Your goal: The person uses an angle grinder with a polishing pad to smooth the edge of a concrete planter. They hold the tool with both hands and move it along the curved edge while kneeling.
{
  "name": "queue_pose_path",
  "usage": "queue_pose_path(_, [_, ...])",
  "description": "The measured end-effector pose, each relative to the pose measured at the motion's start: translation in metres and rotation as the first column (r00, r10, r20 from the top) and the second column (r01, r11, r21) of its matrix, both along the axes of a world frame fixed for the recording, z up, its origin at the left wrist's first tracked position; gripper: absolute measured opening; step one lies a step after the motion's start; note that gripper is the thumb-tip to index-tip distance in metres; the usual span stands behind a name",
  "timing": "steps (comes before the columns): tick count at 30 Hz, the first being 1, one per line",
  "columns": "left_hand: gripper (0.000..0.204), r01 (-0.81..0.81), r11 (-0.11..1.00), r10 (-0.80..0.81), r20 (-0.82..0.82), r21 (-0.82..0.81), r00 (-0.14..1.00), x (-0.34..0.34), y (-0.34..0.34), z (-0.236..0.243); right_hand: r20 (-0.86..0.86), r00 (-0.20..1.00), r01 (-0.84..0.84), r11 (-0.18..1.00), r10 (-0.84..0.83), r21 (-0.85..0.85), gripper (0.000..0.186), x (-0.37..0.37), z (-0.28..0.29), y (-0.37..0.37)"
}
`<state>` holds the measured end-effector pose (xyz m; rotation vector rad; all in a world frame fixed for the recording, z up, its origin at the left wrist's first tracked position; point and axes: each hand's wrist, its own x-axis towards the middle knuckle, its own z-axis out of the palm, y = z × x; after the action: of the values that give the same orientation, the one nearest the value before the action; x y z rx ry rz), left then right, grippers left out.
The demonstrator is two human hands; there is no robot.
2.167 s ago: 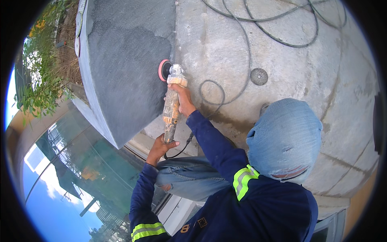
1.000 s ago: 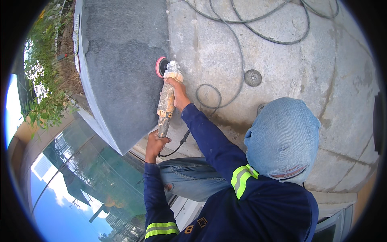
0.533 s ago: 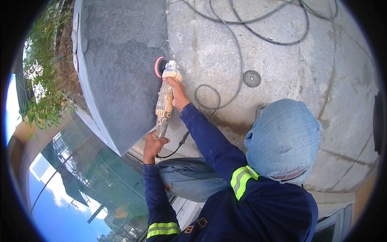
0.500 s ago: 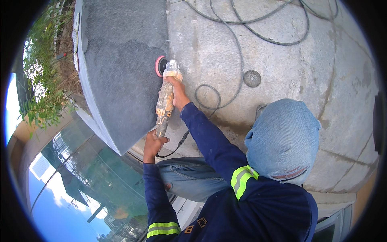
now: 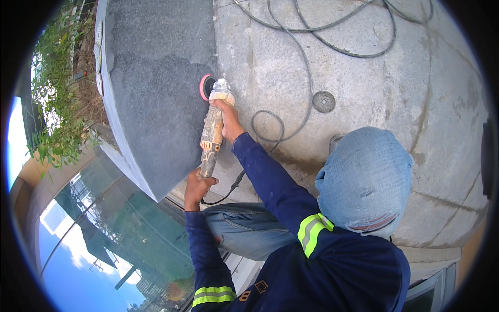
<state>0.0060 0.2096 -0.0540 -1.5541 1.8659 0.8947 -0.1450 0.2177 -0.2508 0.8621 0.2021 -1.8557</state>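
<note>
While the left hand [image 5: 197, 188] and right hand [image 5: 227, 117] close fingers round a dusty yellow cylindrical power tool [image 5: 212, 132], its round pink-edged disc [image 5: 204, 88] stands at a flat grey masonry surface [image 5: 156, 109]; patchy tones suggest unfinished work. How much is left cannot be told.

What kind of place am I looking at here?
Probably an outdoor paved spot beside a building, perhaps a work site: glass panes show sky and clouds, leafy plants stand beyond the grey slab-like surface, and a dusty power tool is in use or held there.
</note>
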Motion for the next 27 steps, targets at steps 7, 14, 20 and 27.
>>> queue_pose_path(7, [0.019, 0.0, 1.0, 0.0, 0.016, 0.007, 1.0, -0.007, -0.009, -0.001, 0.025, 1.0, -0.011, 1.0, 0.01, 0.028, 0.044, -0.007, -0.003, -0.004])
queue_pose_path(14, [0.018, -0.024, 1.0, 0.024, -0.005, 0.015, 1.0, -0.001, 0.0, 0.005, 0.014, 1.0, 0.015, 1.0, -0.016, 0.015, 0.042, 0.006, 0.0, -0.001])
queue_pose_path(20, [0.018, -0.005, 1.0, 0.005, -0.004, 0.002, 1.0, -0.009, -0.011, 0.0, 0.021, 1.0, 0.01, 1.0, -0.01, 0.006, 0.043, -0.01, -0.003, -0.007])
queue_pose_path(27, [0.019, 0.011, 1.0, -0.011, 0.016, 0.017, 1.0, -0.016, -0.01, 0.003, 0.015, 0.999, 0.033, 0.999, -0.033, 0.022, 0.044, -0.006, -0.007, -0.009])
